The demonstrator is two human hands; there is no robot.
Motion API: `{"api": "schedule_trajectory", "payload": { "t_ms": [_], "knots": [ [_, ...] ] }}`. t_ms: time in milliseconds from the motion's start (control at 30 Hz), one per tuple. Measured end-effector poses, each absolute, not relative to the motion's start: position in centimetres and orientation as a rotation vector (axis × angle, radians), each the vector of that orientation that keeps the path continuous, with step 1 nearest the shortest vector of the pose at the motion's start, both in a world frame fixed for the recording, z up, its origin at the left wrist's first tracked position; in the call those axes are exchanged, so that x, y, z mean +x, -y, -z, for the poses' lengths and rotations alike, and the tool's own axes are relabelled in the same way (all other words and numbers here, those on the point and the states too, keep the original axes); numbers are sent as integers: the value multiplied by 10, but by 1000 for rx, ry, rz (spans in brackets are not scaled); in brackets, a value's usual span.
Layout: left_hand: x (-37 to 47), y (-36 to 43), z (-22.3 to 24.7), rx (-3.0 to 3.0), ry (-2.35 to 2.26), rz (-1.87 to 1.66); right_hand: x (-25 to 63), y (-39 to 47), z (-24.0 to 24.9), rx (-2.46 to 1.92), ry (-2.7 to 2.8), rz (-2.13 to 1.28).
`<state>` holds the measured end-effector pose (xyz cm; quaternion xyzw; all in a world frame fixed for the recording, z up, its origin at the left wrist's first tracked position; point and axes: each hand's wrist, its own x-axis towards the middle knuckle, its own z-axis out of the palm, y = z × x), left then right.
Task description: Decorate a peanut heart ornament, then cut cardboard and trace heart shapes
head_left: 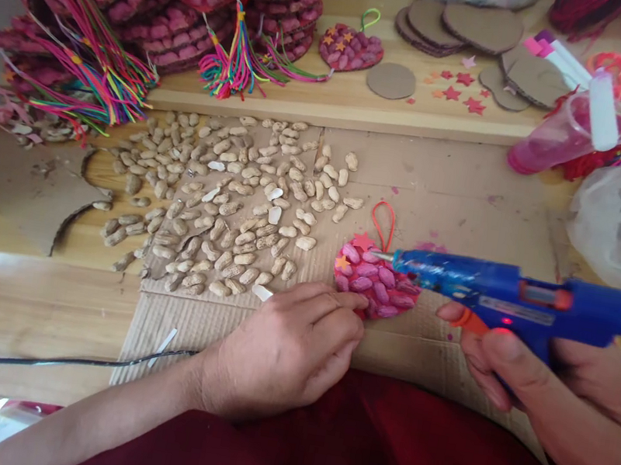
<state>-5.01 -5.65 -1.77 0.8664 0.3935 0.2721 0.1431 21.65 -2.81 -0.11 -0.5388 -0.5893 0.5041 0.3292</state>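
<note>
Wooden table before you, pale, grained. Flat cardboard sheet laid over it. On the sheet, to your left: peanuts in the shell, loose, spilling onto bare wood; a few pale scraps among them. Nearer the middle, one pink nut-covered ornament. Far left, a torn cardboard piece. Along the back, your raised wooden ledge: piled ornaments, cardboard cutouts, small stars.

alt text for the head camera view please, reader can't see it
A person's right hand holds a blue glue gun, its nozzle pointing at a pink peanut-covered ornament that the left hand touches. Plain peanuts lie scattered to the left on cardboard and wood. Behind are piled pink ornaments with colourful tassels.
</note>
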Motion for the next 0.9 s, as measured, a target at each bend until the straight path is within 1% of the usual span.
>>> {"api": "schedule_trajectory", "payload": {
  "t_ms": [100,200,300,400,533,733,900],
  "knots": [
    [-48,57,15,2421,-1156,-807,203,25,0,-1315,1323,-1455],
    [-45,57,9,2314,-1239,-854,190,16,3,-1264,1162,-1485],
    [-43,50,-1,2165,-1418,-887,184,7,13,-1169,1091,-1519],
    [-40,33,-10,1996,-1570,-826,183,1,24,-1113,1118,-1545],
    [-37,8,-16,1852,-1605,-683,186,-1,35,-1117,1229,-1521],
    [-31,-5,-20,1866,-1655,-533,192,-2,46,-1097,1280,-1513],
    [-26,-9,-24,1943,-1682,-446,192,-3,46,-1082,1315,-1514]
  ]
}}
